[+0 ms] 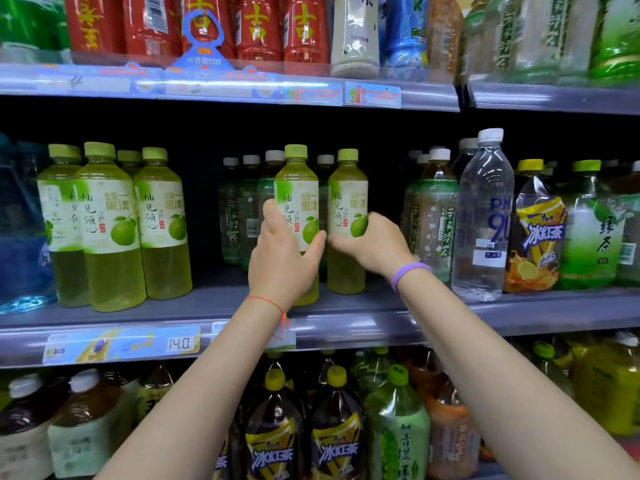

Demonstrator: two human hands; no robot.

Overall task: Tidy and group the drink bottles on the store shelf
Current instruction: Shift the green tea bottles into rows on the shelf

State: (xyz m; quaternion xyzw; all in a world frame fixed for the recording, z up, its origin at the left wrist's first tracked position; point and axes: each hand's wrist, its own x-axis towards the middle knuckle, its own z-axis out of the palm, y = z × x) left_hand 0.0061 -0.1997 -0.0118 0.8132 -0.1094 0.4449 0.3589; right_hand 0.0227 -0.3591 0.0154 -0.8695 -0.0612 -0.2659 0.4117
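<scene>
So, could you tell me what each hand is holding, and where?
Left hand grips one pomelo drink bottle around its label; right hand grips the neighbouring pomelo bottle at mid-body.

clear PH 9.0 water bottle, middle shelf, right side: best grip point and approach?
Take the clear water bottle round its mid body at the blue label, coming straight in from the front. It stands upright at the shelf edge, front face exposed, but tea bottles and an iced tea bottle crowd both sides, so a side approach looks blocked. The white cap offers a narrower top grip.

My left hand [282, 261] grips one green-capped, yellow-green plastic pomelo drink bottle [296, 188] on the grey metal middle shelf [221, 306], my right hand [374, 247] its upright twin [347, 202] just beside.
</scene>
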